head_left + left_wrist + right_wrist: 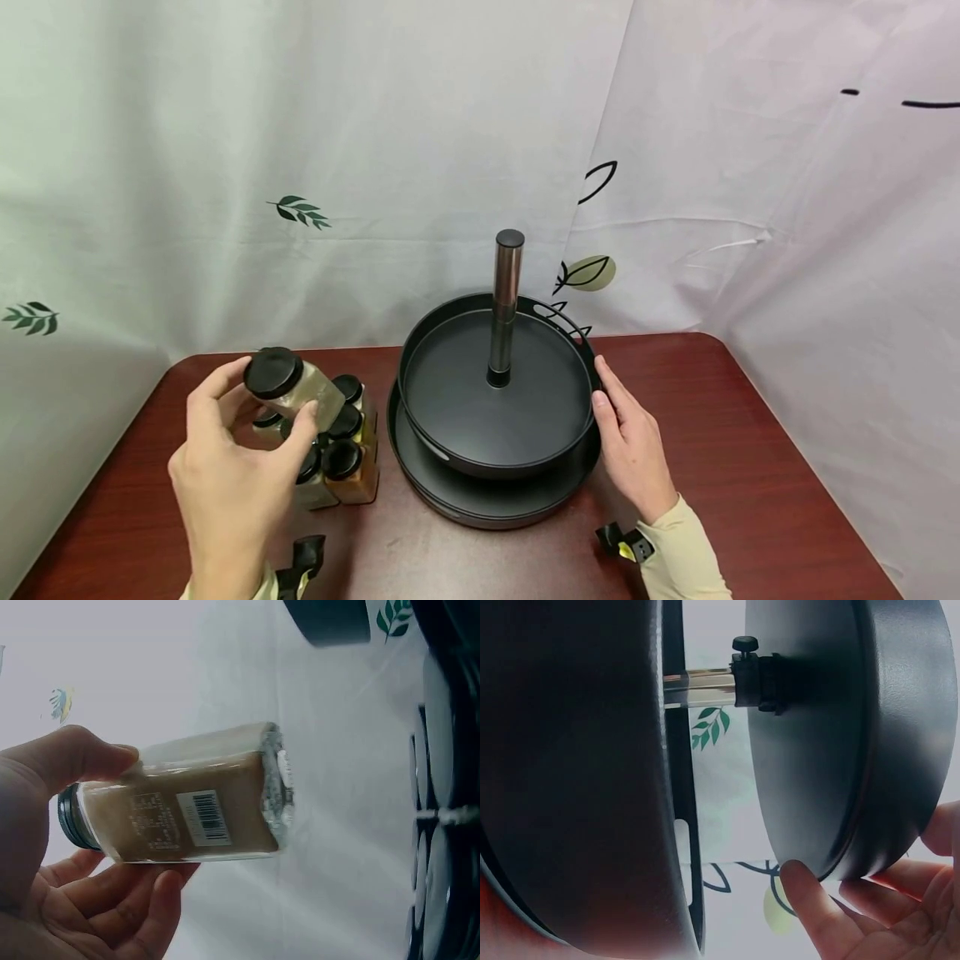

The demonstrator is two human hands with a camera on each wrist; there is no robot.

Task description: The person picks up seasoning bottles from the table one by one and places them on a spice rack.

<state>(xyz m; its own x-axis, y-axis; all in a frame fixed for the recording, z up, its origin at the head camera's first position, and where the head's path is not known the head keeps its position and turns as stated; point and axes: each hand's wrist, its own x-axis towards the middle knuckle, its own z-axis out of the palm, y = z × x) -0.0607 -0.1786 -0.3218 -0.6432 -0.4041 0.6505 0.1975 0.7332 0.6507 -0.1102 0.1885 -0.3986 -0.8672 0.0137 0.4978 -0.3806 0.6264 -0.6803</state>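
My left hand (240, 475) holds a clear spice jar (318, 392) with a black lid, its thumb on one side and its fingers on the other. The jar is tilted with its lid to the left; pale brown powder and a barcode label (202, 817) show in the left wrist view. Against the right rim of the upper black tray (450, 392) of a two-tier rack rest the extended fingers of my right hand (633, 442). A metal post (506, 308) rises through this tray, above the wider lower tray (487, 508).
Several black-lidded spice jars (356, 479) stand close together left of the rack, partly hidden behind my left hand. The red-brown table (720, 433) meets a pale leaf-print curtain (420, 167) at its back and sides.
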